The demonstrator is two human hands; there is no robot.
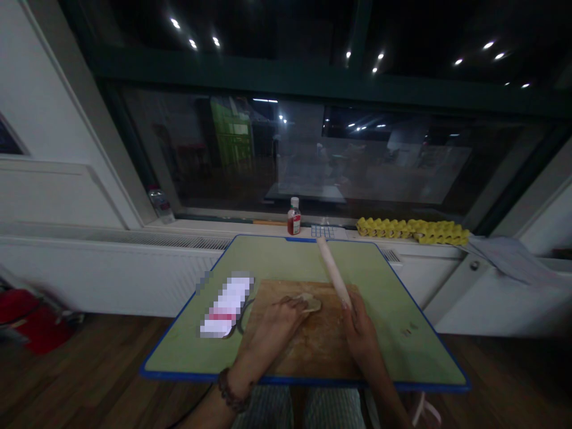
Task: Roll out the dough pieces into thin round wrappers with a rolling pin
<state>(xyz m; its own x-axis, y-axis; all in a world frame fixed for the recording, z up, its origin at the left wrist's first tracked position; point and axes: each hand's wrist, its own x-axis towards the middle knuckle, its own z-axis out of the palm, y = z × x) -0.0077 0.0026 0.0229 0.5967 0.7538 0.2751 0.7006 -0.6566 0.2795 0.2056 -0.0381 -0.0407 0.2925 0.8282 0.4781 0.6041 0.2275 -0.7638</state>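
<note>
Rolling pin (331, 268), one: slanting over the right part of the board, near end in the right hand (361, 330), far end toward the far edge of the surface (277, 256). Contact with board or surface hard to tell.

Dough (311, 302), one flat pale piece: on the far middle of the board (313, 348), left part covered by the left hand (283, 316).

Board, one, wooden: middle of the green, blue-edged surface, partly covered by both forearms.

Bottles, two, on the sill: red-filled bottle (294, 219) at centre, clear bottle (161, 205) at far left, label unreadable.

Yellow egg tray (411, 230): far right, one or several stacked, impossible to tell.

Screen (227, 307), one, bright: left of the board, blurred into blocks.

Red object (38, 322), one: on the floor (116, 351) at left, cut off by the picture's edge.

Left hand: reaching in from the near left, palm down, fingers over the dough's edge; pinching or merely pressing, cannot tell. Bracelet (227, 390), one, on that wrist.

Right hand: reaching in from the near right, fingers wrapped around the rolling pin, fingertips partly hidden.
</note>
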